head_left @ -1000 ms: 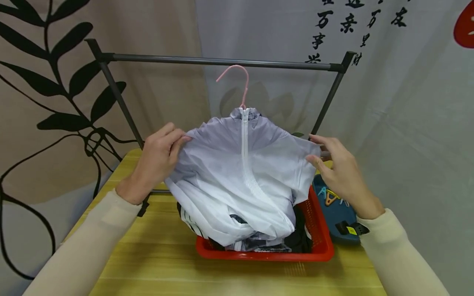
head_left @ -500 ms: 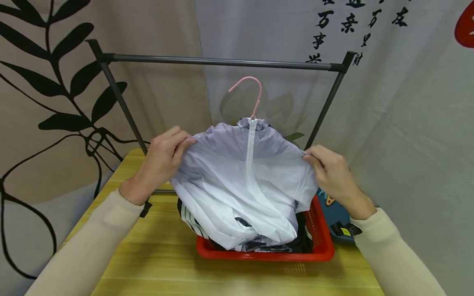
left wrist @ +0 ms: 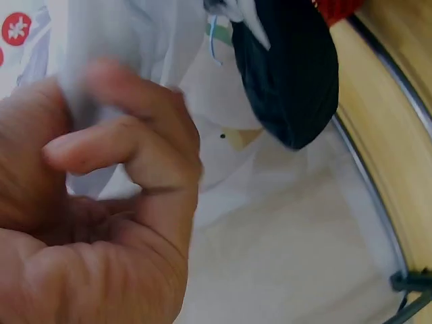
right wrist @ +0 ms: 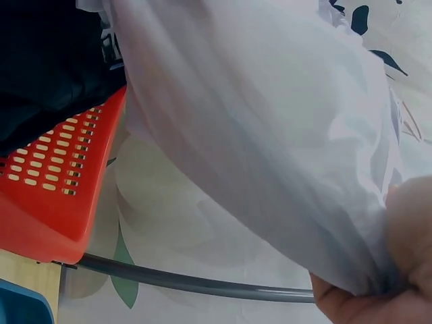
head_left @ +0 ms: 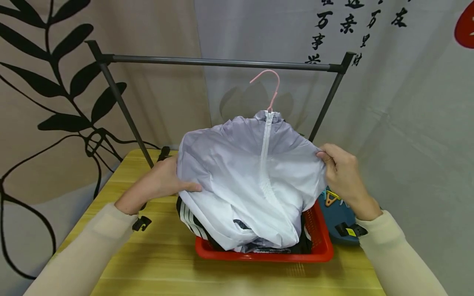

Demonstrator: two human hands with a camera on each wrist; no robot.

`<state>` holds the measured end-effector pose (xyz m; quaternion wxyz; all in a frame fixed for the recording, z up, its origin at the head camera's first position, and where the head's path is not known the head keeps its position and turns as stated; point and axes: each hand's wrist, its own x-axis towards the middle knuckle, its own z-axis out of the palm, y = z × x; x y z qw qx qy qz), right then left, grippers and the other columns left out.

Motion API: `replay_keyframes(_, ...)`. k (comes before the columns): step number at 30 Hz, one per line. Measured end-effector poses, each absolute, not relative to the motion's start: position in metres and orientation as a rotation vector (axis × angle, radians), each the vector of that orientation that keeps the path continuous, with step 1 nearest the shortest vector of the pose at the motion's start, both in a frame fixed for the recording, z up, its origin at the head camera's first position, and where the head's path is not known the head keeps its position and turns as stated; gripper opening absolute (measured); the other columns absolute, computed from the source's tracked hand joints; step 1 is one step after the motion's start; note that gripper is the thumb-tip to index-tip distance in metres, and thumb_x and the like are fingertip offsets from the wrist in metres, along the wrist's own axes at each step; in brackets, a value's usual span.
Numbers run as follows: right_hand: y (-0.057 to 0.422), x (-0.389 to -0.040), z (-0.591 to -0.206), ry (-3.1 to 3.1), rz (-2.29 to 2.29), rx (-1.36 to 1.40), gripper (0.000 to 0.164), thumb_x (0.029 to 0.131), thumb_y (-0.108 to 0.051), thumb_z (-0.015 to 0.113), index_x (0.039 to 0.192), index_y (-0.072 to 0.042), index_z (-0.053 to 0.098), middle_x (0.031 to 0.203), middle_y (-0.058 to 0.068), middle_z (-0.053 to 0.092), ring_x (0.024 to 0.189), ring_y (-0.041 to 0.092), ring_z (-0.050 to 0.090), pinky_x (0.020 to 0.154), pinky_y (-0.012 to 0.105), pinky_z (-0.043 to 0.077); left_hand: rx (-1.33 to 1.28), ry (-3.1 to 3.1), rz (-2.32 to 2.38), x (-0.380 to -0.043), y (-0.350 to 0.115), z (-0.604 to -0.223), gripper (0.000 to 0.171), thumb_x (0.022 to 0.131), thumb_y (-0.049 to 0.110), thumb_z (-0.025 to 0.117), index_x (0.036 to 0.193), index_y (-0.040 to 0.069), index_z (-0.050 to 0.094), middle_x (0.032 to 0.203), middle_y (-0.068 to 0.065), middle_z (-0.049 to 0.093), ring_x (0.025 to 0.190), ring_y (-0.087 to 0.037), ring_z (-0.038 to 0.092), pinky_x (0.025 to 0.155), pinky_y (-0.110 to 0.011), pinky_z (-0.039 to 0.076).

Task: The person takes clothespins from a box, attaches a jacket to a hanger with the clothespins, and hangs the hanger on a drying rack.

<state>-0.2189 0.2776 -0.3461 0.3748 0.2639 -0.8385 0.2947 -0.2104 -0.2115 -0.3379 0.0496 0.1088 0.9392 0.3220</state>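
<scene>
We see a pale curtain [head_left: 407, 102] spread behind the left hand [head_left: 164, 176] and the right hand [head_left: 340, 166], printed with black leafy branches [head_left: 74, 41] beyond the left one and black Chinese characters [head_left: 348, 24] above the right one. Beneath both hands we find a yellowish wood-grain table [head_left: 148, 255]. A dark metal garment rack [head_left: 222, 61] stands just past the hands, its top bar running above them.

Between the hands we have a zip-front jacket [head_left: 229, 176], lavender at the collar and shading to white lower down. Its lower part lies bunched nearer to us than the hands, over a red plastic basket [head_left: 266, 257], whose perforated side wall shows below the right hand. From under the jacket, below the left hand, pokes a black garment with white stripes [head_left: 190, 222]. A blue tray [head_left: 342, 226] sits beside the basket, under the right wrist.

The right hand pinches the jacket's shoulder edge between thumb and bent fingers. The left hand loosely holds the opposite edge, thumb across the front and bent fingers behind; how firmly, we cannot tell.

Midway between the hands, and higher, a pink hanger [head_left: 274, 97] rises from the collar, above the white zipper [head_left: 266, 142]. Small coloured clothespins [head_left: 328, 202] lie in the tray below the right hand.
</scene>
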Motion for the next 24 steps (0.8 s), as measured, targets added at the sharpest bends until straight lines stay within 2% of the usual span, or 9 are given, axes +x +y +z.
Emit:
replay_keyframes(2, 0.279, -0.219, -0.346, -2.148, 0.76, 0.665, 0.017, 0.112, 0.007, 0.068, 0.095, 0.005, 0.074, 0.095, 0.019, 0.078, 0.08, 0.022, 0.063, 0.083, 0.009, 0.043, 0.307, 2.802, 1.042, -0.213, -0.215, -0.344, 0.076, 0.095, 0.045, 0.099, 0.141, -0.007, 0.066, 0.11, -0.022, 0.081, 0.084, -0.029, 0.079, 0.074, -0.043, 0.064)
replay_keyframes(4, 0.28, -0.22, -0.347, -2.149, 0.764, 0.658, 0.018, 0.112, 0.006, 0.068, 0.096, 0.005, 0.074, 0.095, 0.019, 0.078, 0.079, 0.022, 0.063, 0.083, 0.009, 0.043, 0.225, 2.756, 1.125, -0.217, -0.217, -0.348, 0.054, 0.101, 0.035, 0.094, 0.129, -0.006, 0.074, 0.099, -0.018, 0.081, 0.072, -0.022, 0.075, 0.064, -0.034, 0.06)
replay_keyframes(6, 0.281, -0.221, -0.347, -2.152, 0.774, 0.653, 0.018, 0.113, 0.006, 0.067, 0.096, 0.006, 0.074, 0.095, 0.02, 0.078, 0.079, 0.023, 0.063, 0.084, 0.009, 0.043, 0.166, 2.737, 1.202, -0.221, -0.22, -0.352, 0.049, 0.107, 0.029, 0.088, 0.135, -0.008, 0.073, 0.111, -0.024, 0.083, 0.082, -0.025, 0.08, 0.07, -0.031, 0.063)
replay_keyframes(9, 0.282, -0.221, -0.349, -2.161, 0.777, 0.643, 0.018, 0.113, 0.006, 0.067, 0.096, 0.005, 0.075, 0.096, 0.02, 0.079, 0.079, 0.023, 0.064, 0.084, 0.008, 0.043, 0.1, 2.748, 1.251, -0.225, -0.226, -0.357, 0.054, 0.112, 0.026, 0.081, 0.152, -0.007, 0.067, 0.143, -0.032, 0.076, 0.111, -0.035, 0.082, 0.086, -0.034, 0.066)
replay_keyframes(11, 0.282, -0.22, -0.35, -2.168, 0.767, 0.641, 0.016, 0.112, 0.007, 0.068, 0.097, 0.005, 0.075, 0.097, 0.019, 0.08, 0.079, 0.023, 0.065, 0.083, 0.008, 0.043, 0.086, 2.759, 1.25, -0.228, -0.231, -0.359, 0.059, 0.114, 0.024, 0.078, 0.161, -0.007, 0.061, 0.157, -0.035, 0.068, 0.127, -0.041, 0.077, 0.095, -0.038, 0.066)
replay_keyframes(16, 0.282, -0.217, -0.354, -2.18, 0.725, 0.663, 0.014, 0.109, 0.008, 0.072, 0.097, 0.004, 0.074, 0.096, 0.018, 0.079, 0.077, 0.022, 0.063, 0.081, 0.009, 0.043, 0.188, 2.8, 1.205, -0.227, -0.238, -0.358, 0.083, 0.109, 0.035, 0.086, 0.171, -0.005, 0.049, 0.16, -0.034, 0.065, 0.132, -0.045, 0.072, 0.103, -0.05, 0.066)
replay_keyframes(19, 0.282, -0.215, -0.357, -2.173, 0.711, 0.682, 0.014, 0.108, 0.008, 0.073, 0.095, 0.003, 0.073, 0.094, 0.017, 0.077, 0.075, 0.02, 0.061, 0.079, 0.011, 0.043, 0.301, 2.851, 1.219, -0.222, -0.234, -0.348, 0.1, 0.102, 0.043, 0.094, 0.177, 0.005, 0.041, 0.163, -0.029, 0.062, 0.138, -0.046, 0.069, 0.109, -0.056, 0.063)
replay_keyframes(22, 0.282, -0.213, -0.359, -2.161, 0.703, 0.701, 0.015, 0.107, 0.009, 0.074, 0.094, 0.002, 0.073, 0.092, 0.016, 0.075, 0.075, 0.018, 0.059, 0.077, 0.013, 0.043, 0.464, 2.966, 1.228, -0.218, -0.225, -0.337, 0.098, 0.101, 0.039, 0.095, 0.177, 0.011, 0.04, 0.163, -0.025, 0.062, 0.14, -0.047, 0.068, 0.111, -0.062, 0.061)
replay_keyframes(24, 0.281, -0.212, -0.36, -2.154, 0.698, 0.709, 0.016, 0.107, 0.009, 0.073, 0.093, 0.002, 0.072, 0.091, 0.014, 0.074, 0.075, 0.016, 0.058, 0.076, 0.014, 0.043, 0.621, 3.058, 1.212, -0.217, -0.217, -0.332, 0.09, 0.102, 0.032, 0.094, 0.174, 0.01, 0.045, 0.161, -0.023, 0.064, 0.139, -0.046, 0.07, 0.113, -0.064, 0.061)
